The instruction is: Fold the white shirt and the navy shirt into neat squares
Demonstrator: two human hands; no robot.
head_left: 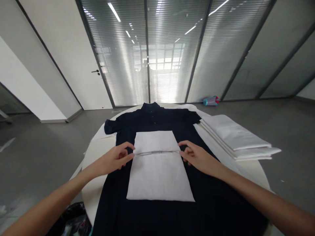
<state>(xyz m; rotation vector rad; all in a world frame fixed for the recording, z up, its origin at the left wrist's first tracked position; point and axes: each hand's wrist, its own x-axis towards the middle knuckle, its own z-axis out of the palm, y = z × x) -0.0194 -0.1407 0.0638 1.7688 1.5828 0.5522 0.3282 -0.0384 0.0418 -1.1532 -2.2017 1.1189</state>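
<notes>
A folded white cloth [159, 178] lies flat on the front of a dark navy short-sleeved garment [110, 196] with a collar and a buttoned placket. A thin, slightly wrinkled seam runs across the cloth where its folded edges meet. My left hand [118, 155] grips the cloth's left side at this seam, thumb and index finger at the edge, other fingers curled. At the opposite end of the seam, my right hand [193, 154] has its index finger and thumb on the right edge. Whatever part of the cloth lies behind the fingertips is hidden.
Beneath the garment is a round white table [94, 157]. A stack of folded white cloths [236, 134] sits on its right side, overhanging the edge. A black-lined bin [76, 219] stands at lower left. A blue and red object [211, 101] lies by the glass partition.
</notes>
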